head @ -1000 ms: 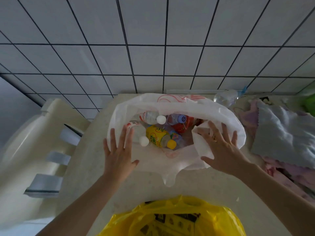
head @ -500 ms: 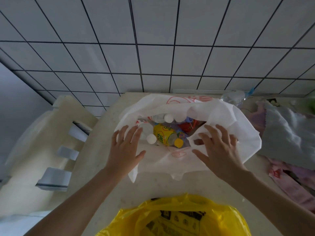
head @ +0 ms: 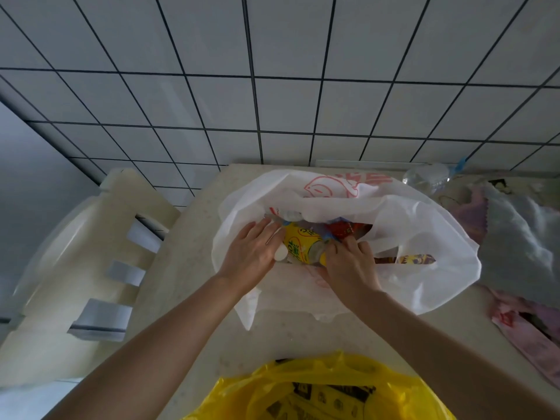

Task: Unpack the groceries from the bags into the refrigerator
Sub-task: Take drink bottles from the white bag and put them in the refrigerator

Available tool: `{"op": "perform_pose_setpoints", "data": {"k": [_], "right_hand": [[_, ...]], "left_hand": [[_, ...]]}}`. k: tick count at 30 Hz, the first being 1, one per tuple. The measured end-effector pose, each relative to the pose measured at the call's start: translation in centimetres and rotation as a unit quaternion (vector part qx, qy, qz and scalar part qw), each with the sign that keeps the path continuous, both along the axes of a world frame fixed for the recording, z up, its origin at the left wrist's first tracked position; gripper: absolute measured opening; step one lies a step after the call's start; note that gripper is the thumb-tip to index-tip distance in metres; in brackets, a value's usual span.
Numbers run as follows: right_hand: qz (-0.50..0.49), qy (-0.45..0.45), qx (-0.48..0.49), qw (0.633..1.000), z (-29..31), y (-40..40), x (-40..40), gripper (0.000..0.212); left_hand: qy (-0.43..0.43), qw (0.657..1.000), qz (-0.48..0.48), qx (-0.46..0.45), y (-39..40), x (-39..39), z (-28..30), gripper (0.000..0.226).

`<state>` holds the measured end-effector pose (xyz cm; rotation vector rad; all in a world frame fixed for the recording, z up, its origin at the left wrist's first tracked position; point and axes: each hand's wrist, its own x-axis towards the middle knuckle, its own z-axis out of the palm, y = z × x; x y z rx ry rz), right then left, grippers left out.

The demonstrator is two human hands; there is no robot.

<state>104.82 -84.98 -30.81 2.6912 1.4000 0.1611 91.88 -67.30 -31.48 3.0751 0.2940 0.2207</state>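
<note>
**Groceries could spill as both hands dig in**

Groceries sit in the white bag (head: 424,237) on the desk (head: 188,268). Left hand (head: 254,253) lies flat over a white-capped bottle (head: 281,253); right hand (head: 348,262), at three o'clock of it, curls around the yellow bottle (head: 303,244). Lifting it may snag the thin plastic and roll neighbours out.

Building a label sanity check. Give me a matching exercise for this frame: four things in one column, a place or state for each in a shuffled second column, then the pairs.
Things:
1. yellow bottle
2. yellow bag
3. white bag
4. grey cloth

Places or states:
A. nearest the camera, at the bottom edge of the view
B. on the counter to the right of the white bag
C. open on the counter, both hands inside its mouth
D. lying in the white bag between the left hand and the right hand

Pairs: 1-D, 2-A, 3-C, 4-B
</note>
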Motion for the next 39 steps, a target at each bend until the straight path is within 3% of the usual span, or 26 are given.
{"op": "perform_pose_setpoints", "data": {"k": [4, 10, 15, 20, 25, 29, 32, 34, 37, 39], "right_hand": [[-0.011, -0.009, -0.019, 1.000, -0.7, 0.3, 0.1, 0.037], [-0.001, -0.019, 0.035, 0.999, 0.8, -0.5, -0.5, 0.046], [0.032, 0.030, 0.105, 0.994, 2.2, 0.9, -0.9, 0.044], [0.080, 0.082, 0.145, 0.983, 5.0, 2.8, -1.3, 0.039], [0.103, 0.124, 0.235, 0.958, 9.7, 1.1, -2.9, 0.043], [0.097, 0.148, 0.309, 0.934, 14.8, -1.5, -5.7, 0.032], [0.054, 0.227, 0.356, 0.905, 17.5, -3.7, -8.5, 0.029], [0.014, 0.301, 0.403, 0.864, 18.6, -5.2, -10.4, 0.024], [-0.040, 0.415, 0.468, 0.780, 19.8, -7.1, -13.5, 0.020], [-0.046, 0.438, 0.490, 0.753, 20.3, -8.0, -15.4, 0.022]], "left_hand": [[-0.038, 0.999, -0.019, 0.003, 0.2, 0.5, 0.3, 0.046], [-0.074, 0.996, 0.016, -0.039, 0.3, -0.3, 1.9, 0.051], [-0.127, 0.987, 0.044, -0.085, 0.3, -1.7, 3.5, 0.036], [-0.157, 0.975, 0.072, -0.142, -0.5, -3.8, 5.8, 0.044], [-0.212, 0.940, 0.126, -0.234, -2.0, -6.1, 9.7, 0.057], [-0.276, 0.865, 0.209, -0.363, -4.4, -8.5, 13.2, 0.049], [-0.309, 0.808, 0.236, -0.443, -6.4, -10.8, 15.6, 0.053], [-0.328, 0.780, 0.231, -0.480, -7.9, -12.5, 16.9, 0.049], [-0.341, 0.759, 0.232, -0.503, -9.9, -15.6, 18.2, 0.034], [-0.344, 0.757, 0.232, -0.504, -10.9, -17.6, 18.6, 0.031]]}}
